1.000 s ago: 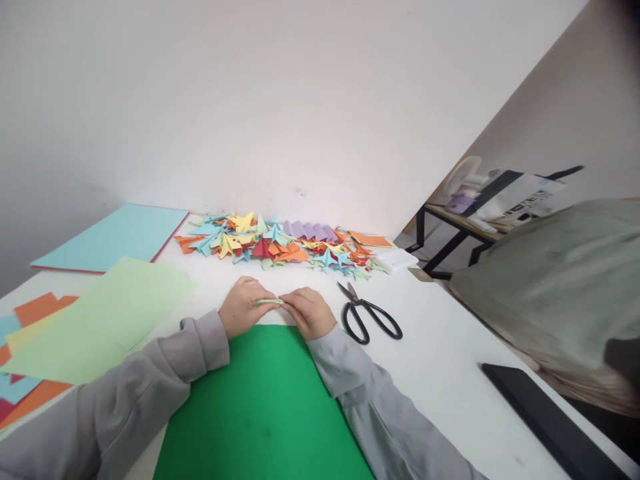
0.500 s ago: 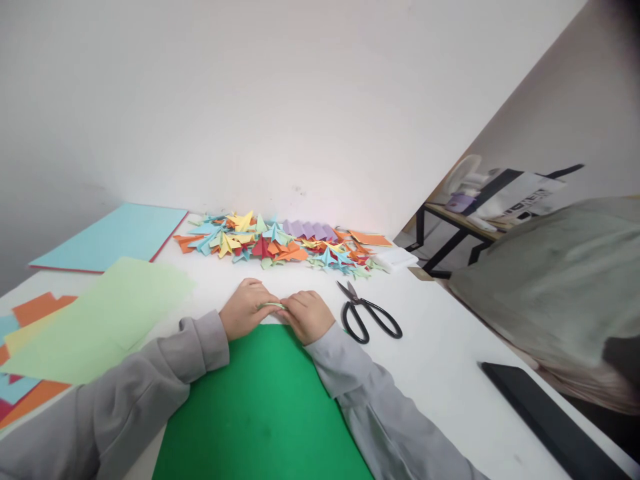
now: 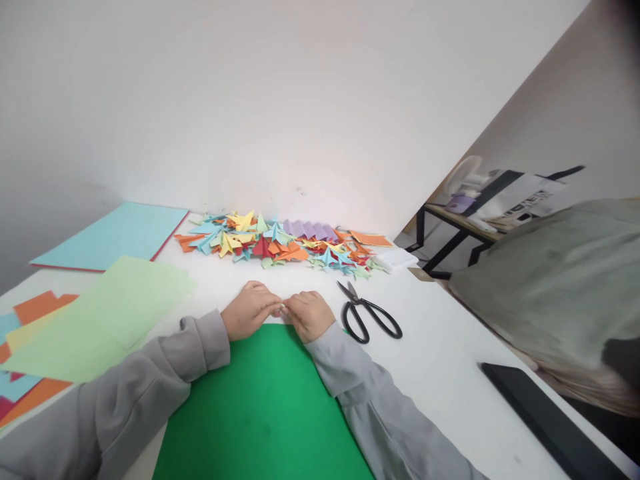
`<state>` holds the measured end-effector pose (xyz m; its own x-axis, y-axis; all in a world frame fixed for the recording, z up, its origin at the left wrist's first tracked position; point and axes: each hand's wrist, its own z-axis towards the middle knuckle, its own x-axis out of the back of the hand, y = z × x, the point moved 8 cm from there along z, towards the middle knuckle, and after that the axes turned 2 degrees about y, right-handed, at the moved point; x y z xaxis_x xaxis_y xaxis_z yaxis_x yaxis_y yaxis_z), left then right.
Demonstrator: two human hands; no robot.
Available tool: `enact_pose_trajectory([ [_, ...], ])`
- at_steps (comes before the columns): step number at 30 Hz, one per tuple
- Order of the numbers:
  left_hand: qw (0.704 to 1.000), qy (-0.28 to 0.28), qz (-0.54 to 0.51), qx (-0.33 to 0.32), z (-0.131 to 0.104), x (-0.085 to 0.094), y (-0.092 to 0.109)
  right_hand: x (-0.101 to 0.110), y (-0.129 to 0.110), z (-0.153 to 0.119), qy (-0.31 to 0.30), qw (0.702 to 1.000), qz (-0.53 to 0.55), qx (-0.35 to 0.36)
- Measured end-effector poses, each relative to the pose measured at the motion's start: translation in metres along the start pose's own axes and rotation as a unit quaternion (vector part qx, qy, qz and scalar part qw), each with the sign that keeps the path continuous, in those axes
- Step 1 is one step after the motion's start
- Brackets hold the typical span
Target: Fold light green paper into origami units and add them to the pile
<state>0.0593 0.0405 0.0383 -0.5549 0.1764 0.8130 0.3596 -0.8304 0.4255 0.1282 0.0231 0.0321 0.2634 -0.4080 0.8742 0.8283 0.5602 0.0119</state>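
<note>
My left hand (image 3: 250, 310) and my right hand (image 3: 311, 315) meet above the far edge of a green sheet (image 3: 265, 407), fingertips nearly touching. Both are closed in a pinch on a small folded piece of pale green paper (image 3: 283, 306), of which only a sliver shows between the fingers. Its shape is mostly hidden. To the right of my right hand lies a pair of scissors (image 3: 356, 303) with black handles, blades slightly apart. Beyond my hands is a long pile of small folded paper planes (image 3: 275, 248) in several colours.
At left lie a pale green sheet (image 3: 110, 313), orange paper pieces (image 3: 37, 308) and a light blue sheet stack (image 3: 115, 233). A pleated purple paper (image 3: 310, 231) rests in the pile by the wall. A black flat object (image 3: 545, 420) lies at right, near a person's draped clothing (image 3: 560, 273).
The pale green paper between my fingers shows less now, covered more by my fingertips. My hands have barely shifted; the rest stays in place.
</note>
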Motion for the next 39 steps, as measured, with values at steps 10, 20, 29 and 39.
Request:
enact_pose_trajectory([
  [10, 0.998, 0.009, -0.062, 0.028, 0.0, 0.0, -0.008, 0.002, -0.003, 0.0, 0.001, 1.0, -0.011, 0.005],
  [20, 0.969, 0.091, -0.185, 0.137, -0.004, 0.012, -0.023, 0.0, -0.002, 0.0, -0.002, 0.999, 0.036, -0.006],
  [29, 0.897, 0.057, -0.369, 0.238, -0.007, -0.005, -0.036, -0.001, 0.01, -0.001, -0.003, 0.973, 0.211, -0.096],
  [39, 0.909, 0.078, -0.336, 0.232, -0.007, 0.005, -0.032, -0.002, 0.015, -0.003, 0.012, 0.966, 0.229, -0.115],
])
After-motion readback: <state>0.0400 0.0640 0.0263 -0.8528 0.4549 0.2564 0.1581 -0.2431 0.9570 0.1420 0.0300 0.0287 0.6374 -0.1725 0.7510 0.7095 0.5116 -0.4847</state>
